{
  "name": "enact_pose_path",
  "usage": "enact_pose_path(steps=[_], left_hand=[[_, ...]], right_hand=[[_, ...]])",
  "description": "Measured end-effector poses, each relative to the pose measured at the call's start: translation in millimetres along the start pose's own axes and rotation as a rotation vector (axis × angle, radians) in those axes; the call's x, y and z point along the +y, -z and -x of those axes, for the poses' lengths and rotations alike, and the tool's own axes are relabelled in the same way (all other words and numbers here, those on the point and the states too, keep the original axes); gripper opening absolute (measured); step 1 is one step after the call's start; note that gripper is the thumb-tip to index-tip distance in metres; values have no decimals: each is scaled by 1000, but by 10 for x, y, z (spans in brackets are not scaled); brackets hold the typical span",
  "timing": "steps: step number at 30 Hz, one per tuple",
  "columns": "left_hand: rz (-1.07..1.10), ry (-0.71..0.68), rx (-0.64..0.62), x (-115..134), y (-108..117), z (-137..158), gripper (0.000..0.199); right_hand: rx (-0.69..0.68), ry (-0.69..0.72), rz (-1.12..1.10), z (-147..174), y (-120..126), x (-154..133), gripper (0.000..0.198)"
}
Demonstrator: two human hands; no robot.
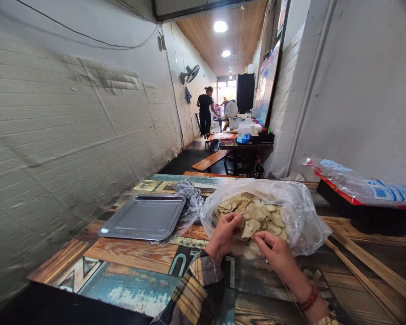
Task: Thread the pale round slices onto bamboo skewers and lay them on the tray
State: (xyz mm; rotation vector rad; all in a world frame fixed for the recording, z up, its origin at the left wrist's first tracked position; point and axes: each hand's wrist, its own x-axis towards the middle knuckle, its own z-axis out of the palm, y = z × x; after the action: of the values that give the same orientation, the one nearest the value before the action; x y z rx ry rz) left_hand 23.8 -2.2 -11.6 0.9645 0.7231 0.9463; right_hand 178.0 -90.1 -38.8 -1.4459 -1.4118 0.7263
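Observation:
My left hand (226, 234) is closed, thumb and fingertips pinching the edge of a pale beige slice (251, 229) over an open clear plastic bag (302, 221). Many similar thin, flat slices (269, 217) fill the bag; I cannot tell what food they are. Just to the right, my right hand (278, 253) is pinched shut close to the same slice. A faint thin skewer (285, 289) seems to run from its fingers down toward the wrist, mostly hidden by the hand.
Left of the bag lies a grey metal tray (144, 217), with crumpled plastic (189, 194) beside it. Long bamboo skewers (368, 266) lie at the right, below a black container (365, 203) with plastic packaging on top. Farther off, a person (205, 108) stands near other tables.

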Motion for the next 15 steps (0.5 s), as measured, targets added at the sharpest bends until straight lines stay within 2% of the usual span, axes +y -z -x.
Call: enact_pose_path(steps=[15], left_hand=[[61,44,1,-57,20,-28,55]], right_hand=[[28,20,21,4,-35,-54,42]])
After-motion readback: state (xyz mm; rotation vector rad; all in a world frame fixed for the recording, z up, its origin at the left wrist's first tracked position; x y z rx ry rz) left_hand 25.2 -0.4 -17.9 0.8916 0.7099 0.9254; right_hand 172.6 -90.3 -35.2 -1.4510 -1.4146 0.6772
